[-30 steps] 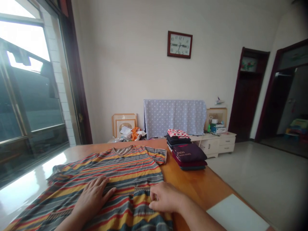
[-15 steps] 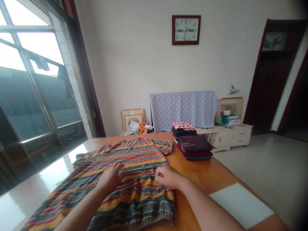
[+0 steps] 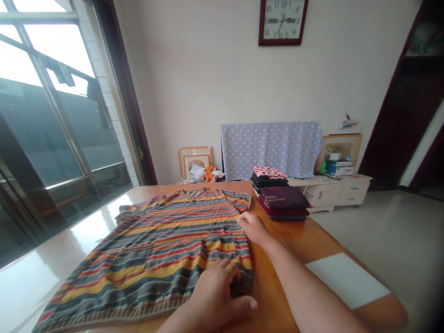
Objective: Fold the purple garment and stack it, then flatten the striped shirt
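Note:
A striped shirt (image 3: pixel 163 240) in grey, red and yellow lies flat and face up on the wooden table (image 3: pixel 287 240), collar toward the far edge, two patch pockets showing. My left hand (image 3: pixel 217 298) is at the shirt's near right hem corner, fingers curled onto the cloth and thumb out on the table. My right hand (image 3: pixel 251 227) is farther up the shirt's right side edge, fingers closed in a pinch on the fabric just below the sleeve.
Two stacks of folded clothes (image 3: pixel 282 206) stand on the table's far right. A white sheet (image 3: pixel 347 280) lies near the right edge. Beyond are a low white cabinet (image 3: pixel 333 196), a dotted cloth-covered object (image 3: pixel 270 148), picture frames and a large window on the left.
The view tilted down and closer. My left hand slid from the shirt's middle to its near right hem corner. My right hand moved up the right edge toward the sleeve.

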`<state>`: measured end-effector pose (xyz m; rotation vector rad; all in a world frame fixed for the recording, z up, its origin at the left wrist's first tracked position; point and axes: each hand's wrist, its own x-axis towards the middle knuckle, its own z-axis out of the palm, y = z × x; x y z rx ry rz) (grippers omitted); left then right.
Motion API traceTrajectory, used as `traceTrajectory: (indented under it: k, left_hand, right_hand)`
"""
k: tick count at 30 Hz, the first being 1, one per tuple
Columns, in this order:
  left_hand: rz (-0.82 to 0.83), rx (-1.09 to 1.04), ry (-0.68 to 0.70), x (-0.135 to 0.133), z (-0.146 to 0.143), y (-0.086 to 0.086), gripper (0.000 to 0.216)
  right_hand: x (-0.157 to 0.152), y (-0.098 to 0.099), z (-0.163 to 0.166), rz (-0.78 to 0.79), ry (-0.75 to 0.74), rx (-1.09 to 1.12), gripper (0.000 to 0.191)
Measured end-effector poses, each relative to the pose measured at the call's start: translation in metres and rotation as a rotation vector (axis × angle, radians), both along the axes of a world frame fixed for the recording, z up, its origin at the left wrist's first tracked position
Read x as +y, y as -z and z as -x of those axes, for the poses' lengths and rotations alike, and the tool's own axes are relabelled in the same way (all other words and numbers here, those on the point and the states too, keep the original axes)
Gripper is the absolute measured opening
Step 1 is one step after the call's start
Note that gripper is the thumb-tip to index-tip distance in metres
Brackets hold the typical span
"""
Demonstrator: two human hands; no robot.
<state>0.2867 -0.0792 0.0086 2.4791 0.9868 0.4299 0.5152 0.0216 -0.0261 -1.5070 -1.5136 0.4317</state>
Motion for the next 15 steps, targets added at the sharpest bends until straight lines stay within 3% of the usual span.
traceTrajectory:
  k: [3,8,15]
  left_hand:
    - [-0.098,0.081,-0.038,-0.005,-0.008,0.01,0.05]
    - [-0.18,0.143,-0.033,-0.01,-0.014,0.011,0.009]
    - [-0.086,0.023,0.085,-0.009,-0.01,0.012,0.007]
  right_hand:
    - [0.0,-0.003,-0.002,-0.017,0.026,0.052,0.025]
    - [-0.003,-0.01,-0.007,-0.014,0.043,0.104,0.028]
    - [-0.002,-0.01,-0.009,-0.019,0.046,0.126,0.03]
